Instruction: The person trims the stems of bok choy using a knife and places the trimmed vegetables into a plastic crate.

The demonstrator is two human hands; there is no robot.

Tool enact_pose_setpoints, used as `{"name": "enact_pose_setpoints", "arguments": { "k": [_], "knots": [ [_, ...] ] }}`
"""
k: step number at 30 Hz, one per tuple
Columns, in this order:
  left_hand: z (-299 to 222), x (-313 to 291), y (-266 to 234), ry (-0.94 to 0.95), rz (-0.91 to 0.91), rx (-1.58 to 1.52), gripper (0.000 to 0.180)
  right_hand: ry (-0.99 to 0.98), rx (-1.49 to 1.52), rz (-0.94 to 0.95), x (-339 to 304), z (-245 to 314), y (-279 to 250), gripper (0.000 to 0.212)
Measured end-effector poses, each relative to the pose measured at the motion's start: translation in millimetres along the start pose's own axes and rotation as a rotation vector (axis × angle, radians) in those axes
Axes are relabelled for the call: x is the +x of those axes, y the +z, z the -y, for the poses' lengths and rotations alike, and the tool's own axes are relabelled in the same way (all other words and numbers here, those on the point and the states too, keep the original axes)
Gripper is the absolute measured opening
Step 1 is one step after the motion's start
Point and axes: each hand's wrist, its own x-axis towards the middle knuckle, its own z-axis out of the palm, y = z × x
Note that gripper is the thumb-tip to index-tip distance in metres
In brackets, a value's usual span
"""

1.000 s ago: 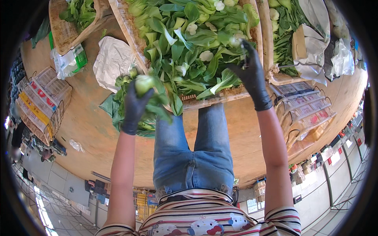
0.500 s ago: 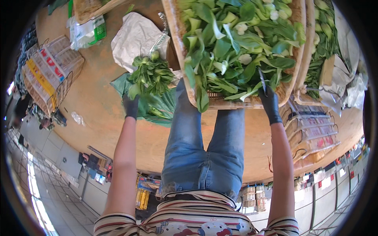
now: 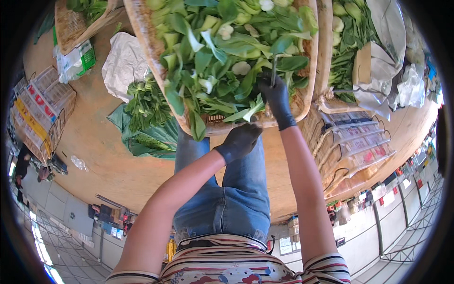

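Note:
A large plastic crate (image 3: 309, 90) heaped with green bok choy (image 3: 227, 52) stands in front of me. My right hand (image 3: 275, 97), in a dark glove, is closed around a knife (image 3: 275, 70) with its blade pointing away over the leaves. Across the crate's near rim comes my left hand (image 3: 240, 141), gloved too, with its fingers curled; whether anything is in them is hidden. Left of the crate, a pile of trimmed bok choy (image 3: 145, 102) lies on a green plastic sheet (image 3: 137, 139).
A crumpled white sack (image 3: 122, 64) lies beyond the pile. A wire-handled basket (image 3: 42, 116) stands at the far left, another basket (image 3: 354, 142) at the right. Beside the main crate is a second crate of greens (image 3: 347, 38) with grey plastic wrap (image 3: 390, 28). Further back left sits another crate (image 3: 71, 40).
My left hand has moved right, from beside the bok choy pile to the crate's near rim. The knife in my right hand has turned more upright. The whole view has shifted.

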Motion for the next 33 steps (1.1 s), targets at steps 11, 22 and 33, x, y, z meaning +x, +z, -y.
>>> {"name": "enact_pose_setpoints", "arguments": {
  "k": [11, 22, 33],
  "knots": [
    [33.1, 100.6, 48.9, -0.303, -0.021, 0.634, 0.070, 0.094, 0.128, -0.067, -35.2, 49.2, -153.9, 0.018],
    [14.6, 54.7, -10.6, -0.157, -0.014, -0.082, 0.049, 0.101, 0.096, 0.188, -88.4, -27.2, -83.1, 0.049],
    [5.7, 50.3, -22.7, 0.005, -0.357, 0.394, 0.058, 0.419, -0.039, -0.148, -96.2, -70.6, -77.3, 0.016]
  ]
}}
